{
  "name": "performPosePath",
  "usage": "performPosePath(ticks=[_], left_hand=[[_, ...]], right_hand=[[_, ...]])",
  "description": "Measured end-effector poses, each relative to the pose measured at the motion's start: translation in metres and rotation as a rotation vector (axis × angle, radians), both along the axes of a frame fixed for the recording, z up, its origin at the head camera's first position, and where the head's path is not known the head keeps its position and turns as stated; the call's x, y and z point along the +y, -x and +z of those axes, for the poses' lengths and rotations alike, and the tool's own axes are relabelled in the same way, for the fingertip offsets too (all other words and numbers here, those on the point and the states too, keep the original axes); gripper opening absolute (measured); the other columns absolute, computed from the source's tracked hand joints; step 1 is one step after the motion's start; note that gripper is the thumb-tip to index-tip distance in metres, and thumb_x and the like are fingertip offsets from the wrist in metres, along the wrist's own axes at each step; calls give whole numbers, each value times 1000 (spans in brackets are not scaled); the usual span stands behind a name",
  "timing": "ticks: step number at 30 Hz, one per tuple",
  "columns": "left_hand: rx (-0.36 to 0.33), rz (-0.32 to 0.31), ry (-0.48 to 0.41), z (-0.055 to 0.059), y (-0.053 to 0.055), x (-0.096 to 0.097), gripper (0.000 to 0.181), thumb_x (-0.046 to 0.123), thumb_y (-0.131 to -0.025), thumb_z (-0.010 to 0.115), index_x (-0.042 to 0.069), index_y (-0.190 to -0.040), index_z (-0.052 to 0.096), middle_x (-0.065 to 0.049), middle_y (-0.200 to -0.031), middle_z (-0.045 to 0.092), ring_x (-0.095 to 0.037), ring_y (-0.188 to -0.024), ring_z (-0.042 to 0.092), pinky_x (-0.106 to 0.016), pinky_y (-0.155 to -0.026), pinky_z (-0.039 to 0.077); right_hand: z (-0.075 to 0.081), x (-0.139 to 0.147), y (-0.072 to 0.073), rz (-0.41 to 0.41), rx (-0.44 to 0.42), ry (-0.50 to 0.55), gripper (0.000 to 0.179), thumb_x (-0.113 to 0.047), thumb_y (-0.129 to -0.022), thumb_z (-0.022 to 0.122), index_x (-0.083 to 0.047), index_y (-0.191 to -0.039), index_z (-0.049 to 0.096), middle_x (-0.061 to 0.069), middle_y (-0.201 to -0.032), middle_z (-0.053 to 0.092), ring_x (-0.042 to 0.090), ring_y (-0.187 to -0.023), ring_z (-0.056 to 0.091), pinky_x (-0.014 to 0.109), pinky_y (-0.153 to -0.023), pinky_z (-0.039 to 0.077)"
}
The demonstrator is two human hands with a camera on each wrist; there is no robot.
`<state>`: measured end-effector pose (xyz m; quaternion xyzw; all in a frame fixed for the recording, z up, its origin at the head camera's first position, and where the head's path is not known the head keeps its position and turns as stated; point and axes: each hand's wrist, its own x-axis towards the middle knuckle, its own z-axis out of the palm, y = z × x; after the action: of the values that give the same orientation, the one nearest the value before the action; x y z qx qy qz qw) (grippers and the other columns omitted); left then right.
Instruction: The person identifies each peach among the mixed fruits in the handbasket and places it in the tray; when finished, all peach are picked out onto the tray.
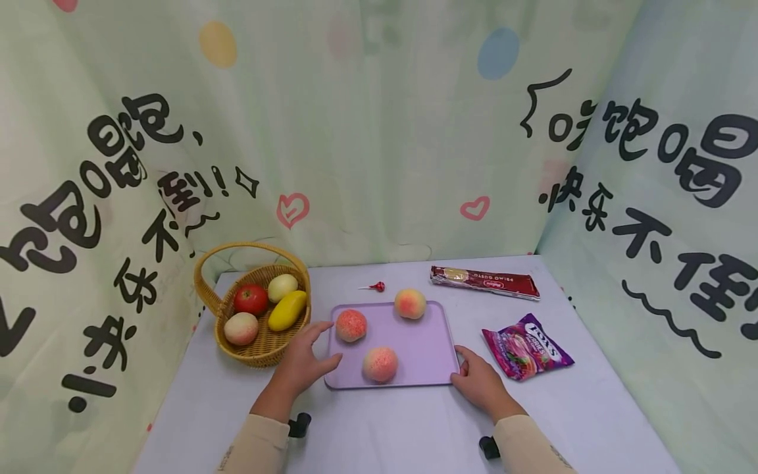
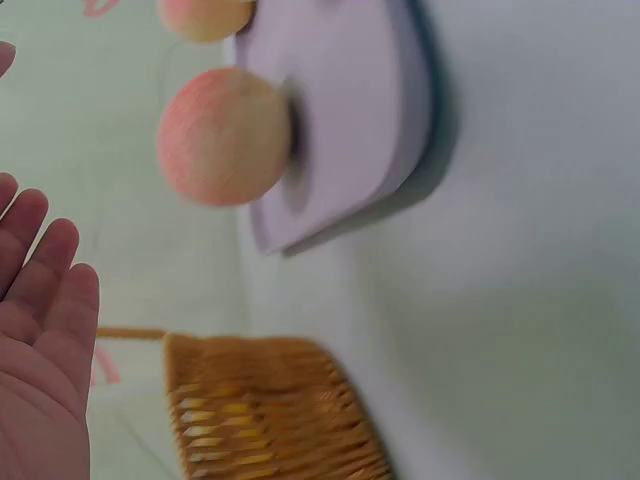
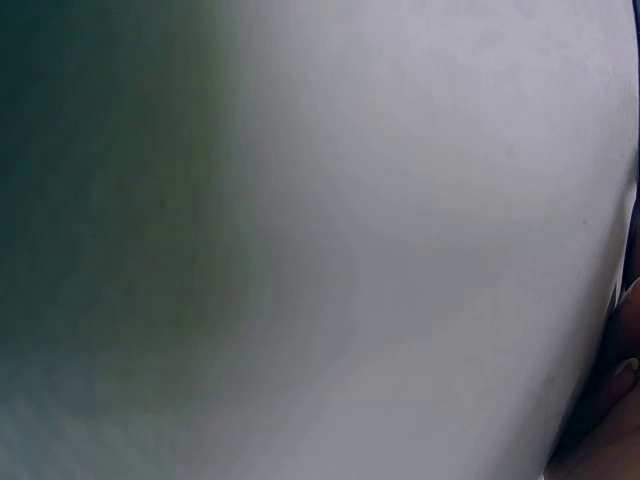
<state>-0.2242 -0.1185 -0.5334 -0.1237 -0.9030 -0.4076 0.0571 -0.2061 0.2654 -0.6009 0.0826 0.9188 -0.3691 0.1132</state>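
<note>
A shallow lilac tray (image 1: 414,359) lies on the table with three peaches on it: one at the left (image 1: 351,326), one at the front (image 1: 380,365) and one at the back (image 1: 410,303). My left hand (image 1: 301,365) is beside the tray's left edge, thumb and fingers spread apart and nothing between them. The left wrist view shows this hand (image 2: 45,330) with its fingers extended, apart from the near peach (image 2: 225,137). At the tray's front right corner, my right hand (image 1: 481,383) grips the rim; only part of its curled fingers (image 3: 625,335) shows in the right wrist view.
Left of the tray stands a wicker basket (image 1: 260,359) with a tall handle, holding a tomato (image 1: 251,299), a yellow mango-like fruit (image 1: 287,311) and other fruit. Behind the tray lies a red lollipop (image 1: 378,287). A long dark-red packet (image 1: 485,282) and a purple candy bag (image 1: 529,347) lie right.
</note>
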Motion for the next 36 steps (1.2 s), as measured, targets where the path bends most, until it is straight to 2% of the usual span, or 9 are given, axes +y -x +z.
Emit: performPosePath(ticks=[3,8,13,20,26,36], left_hand=[[45,5,3,7,2,-10,61,23,-80,89,15,-135,64,-4,-139,63,-28,-131,58,-51,-105,52],[132,0,65,13,7,-24,61,22,-81,88,12,-135,63,-8,-138,64,-30,-128,60,-50,-105,53],[177,20,72,19,12,-39,61,18,-80,88,6,-134,63,-13,-135,65,-33,-126,60,-52,-107,50],[109,114,89,27,18,-59,61,24,-83,85,7,-137,61,-16,-141,59,-37,-128,56,-56,-109,48],[54,153,97,29,24,-74,65,28,-86,82,6,-142,56,-19,-148,53,-41,-134,50,-60,-111,44],[75,187,107,28,34,-92,69,25,-86,82,2,-144,54,-23,-147,52,-43,-136,48,-63,-112,41]], right_hand=[[0,1,0,3,-3,3,72,-22,-89,73,-7,-154,44,5,-80,54,19,-70,49,30,-59,42],[-3,3,1,-3,-16,-1,73,-24,-89,73,-9,-154,44,5,-80,54,20,-70,50,30,-59,43],[-5,4,2,-3,-13,1,73,-23,-89,73,-8,-154,44,5,-80,54,20,-71,50,31,-60,43],[-4,3,1,3,-10,9,72,-23,-90,73,-8,-154,44,5,-80,54,19,-71,50,30,-60,43],[-3,3,2,1,-10,6,72,-24,-90,73,-9,-154,44,5,-81,55,19,-72,50,29,-60,43],[-5,3,3,6,-8,6,73,-23,-89,73,-7,-154,44,5,-80,55,19,-72,50,31,-61,43]])
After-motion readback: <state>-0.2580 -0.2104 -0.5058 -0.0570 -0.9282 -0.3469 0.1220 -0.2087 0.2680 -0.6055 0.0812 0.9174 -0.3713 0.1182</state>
